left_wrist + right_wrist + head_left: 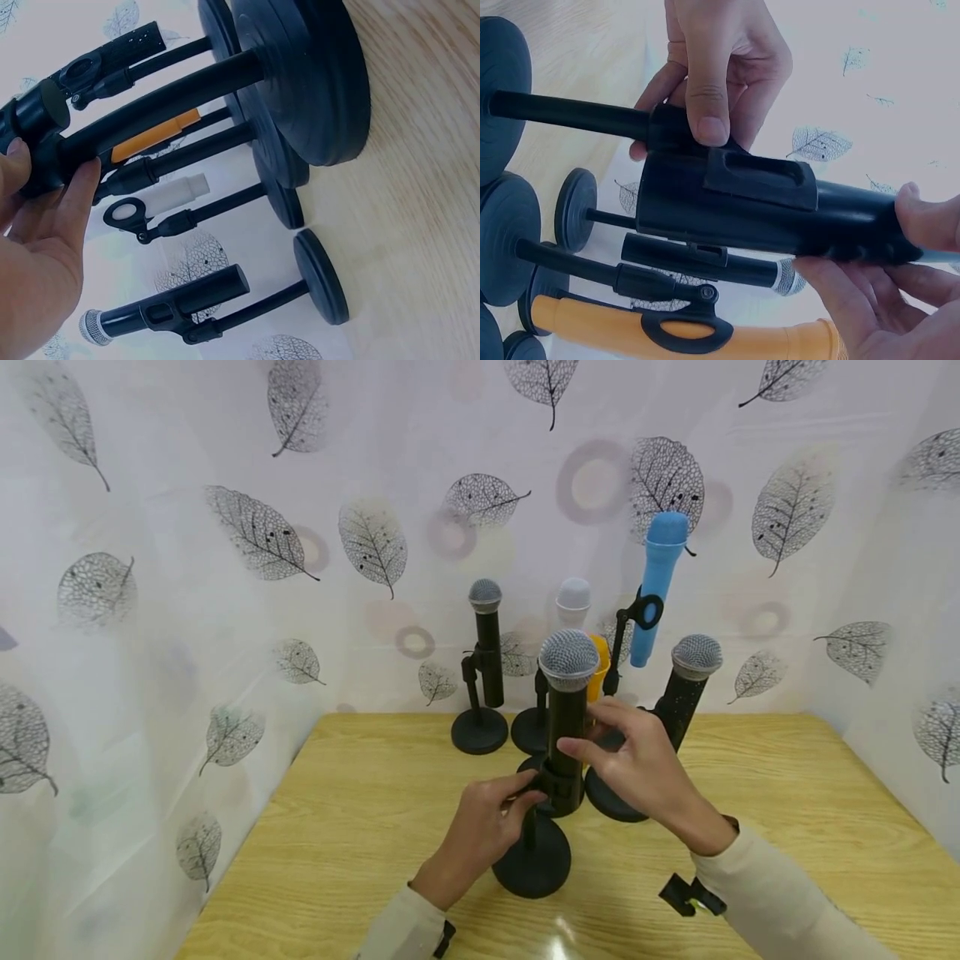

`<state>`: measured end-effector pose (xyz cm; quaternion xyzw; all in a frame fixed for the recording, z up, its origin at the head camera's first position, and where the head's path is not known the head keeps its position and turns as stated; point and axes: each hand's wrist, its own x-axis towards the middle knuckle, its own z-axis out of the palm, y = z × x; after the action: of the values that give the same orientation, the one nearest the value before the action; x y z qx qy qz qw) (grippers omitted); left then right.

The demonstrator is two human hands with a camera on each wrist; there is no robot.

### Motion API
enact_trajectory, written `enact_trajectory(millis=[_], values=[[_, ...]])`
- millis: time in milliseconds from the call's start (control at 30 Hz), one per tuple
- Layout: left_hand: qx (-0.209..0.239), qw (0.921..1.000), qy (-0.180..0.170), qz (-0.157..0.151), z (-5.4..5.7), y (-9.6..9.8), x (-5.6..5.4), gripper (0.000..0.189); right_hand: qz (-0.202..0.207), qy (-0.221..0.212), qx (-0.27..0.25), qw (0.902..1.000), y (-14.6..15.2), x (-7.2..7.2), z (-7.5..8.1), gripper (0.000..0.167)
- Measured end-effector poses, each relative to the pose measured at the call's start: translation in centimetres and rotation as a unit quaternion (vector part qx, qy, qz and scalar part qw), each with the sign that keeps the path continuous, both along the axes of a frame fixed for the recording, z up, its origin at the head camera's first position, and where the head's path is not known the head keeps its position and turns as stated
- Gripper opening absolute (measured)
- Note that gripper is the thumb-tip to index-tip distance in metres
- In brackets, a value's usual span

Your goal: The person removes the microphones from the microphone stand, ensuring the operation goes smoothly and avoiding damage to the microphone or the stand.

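A black microphone with a silver mesh head stands nearly upright in the clip of a black desk stand, whose round base is on the table. My left hand pinches the stand at the joint just below the clip, thumb on the near side in the right wrist view. Higher up, my right hand grips the microphone's body between thumb and fingers. The clip wraps around the body near its lower end. In the left wrist view the microphone's head is out of sight.
Behind are more stands holding a black microphone, a white one, a partly hidden orange one, and a tilted blue one. Another black microphone leans at the right. A leaf-patterned cloth hangs behind the wooden table.
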<state>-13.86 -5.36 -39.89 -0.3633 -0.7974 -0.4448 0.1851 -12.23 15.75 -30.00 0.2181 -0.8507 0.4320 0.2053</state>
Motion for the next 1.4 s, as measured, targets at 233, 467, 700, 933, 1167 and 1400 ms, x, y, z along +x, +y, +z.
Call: enact_trajectory(millis=[233, 467, 700, 933, 1167, 1400], values=[[0.001, 0.9999, -0.008, 0.013, 0.0, 0.0, 0.1, 0.026, 0.015, -0.051, -0.022, 0.9984, 0.2, 0.3, -0.8, 0.033], [-0.001, 0.9997, -0.021, 0.01, -0.1, 0.0, 0.3, 0.028, 0.02, -0.053, -0.031, 0.9979, 0.2, 0.4, -1.5, 0.028], [-0.006, 0.9998, -0.013, 0.011, -0.1, 0.2, 0.2, 0.027, 0.008, 0.02, -0.013, 0.9997, 0.0, 0.0, -2.0, 0.025], [-0.012, 0.9998, -0.011, 0.014, 0.0, 0.2, 0.2, 0.027, 0.001, 0.025, -0.004, 0.9997, -0.3, 0.0, -1.6, 0.025], [-0.009, 0.9999, -0.003, 0.012, 0.0, 0.2, 0.2, 0.027, 0.006, 0.027, -0.001, 0.9996, -0.3, 0.0, -1.5, 0.024], [-0.007, 0.9999, 0.012, 0.008, -0.2, 0.2, 0.0, 0.026, 0.003, 0.03, 0.008, 0.9995, -0.1, 0.0, -1.0, 0.02]])
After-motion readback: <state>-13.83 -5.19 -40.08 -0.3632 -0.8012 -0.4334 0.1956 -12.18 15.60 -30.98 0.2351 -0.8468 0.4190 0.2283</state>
